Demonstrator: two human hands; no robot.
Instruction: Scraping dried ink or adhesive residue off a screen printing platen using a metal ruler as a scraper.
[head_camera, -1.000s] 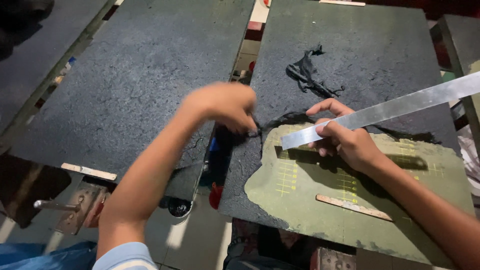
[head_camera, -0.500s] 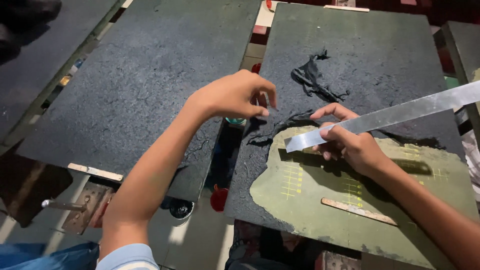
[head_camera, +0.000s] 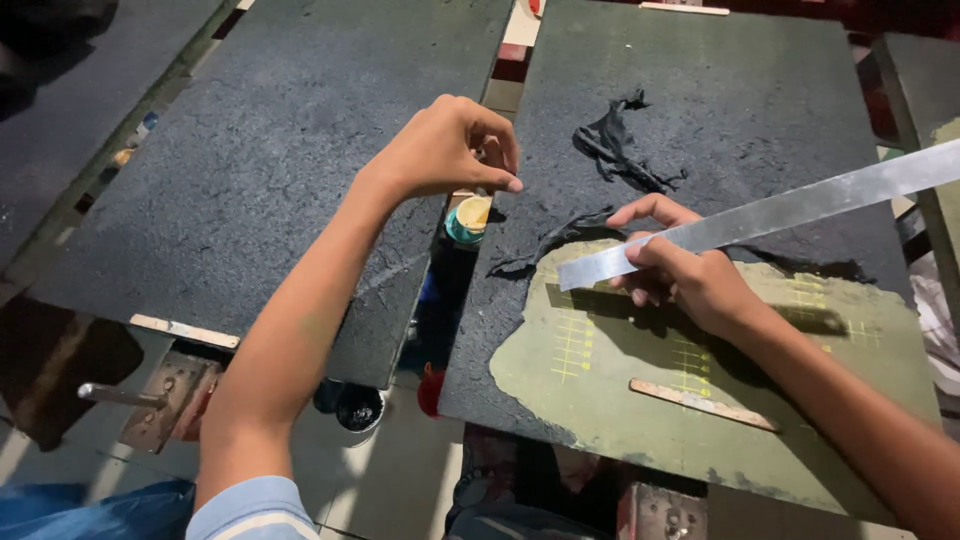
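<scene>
Here the right hand (head_camera: 690, 280) pinches the near end of a long metal strip (head_camera: 770, 215), whose length runs up and away to the right over the green board (head_camera: 620, 400). The left hand (head_camera: 445, 150), fingertips pressed together, hovers left of that board, above a small teal pot (head_camera: 468, 220).

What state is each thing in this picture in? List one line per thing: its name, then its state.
Left hand: raised, fingertips pinched, holding nothing visible.
Right hand: gripping the metal strip.
Metal strip: held slanted over the board.
Right board: dark coating partly scraped off.
Peeled scrap: crumpled, loose.
Small cup: open.
</scene>
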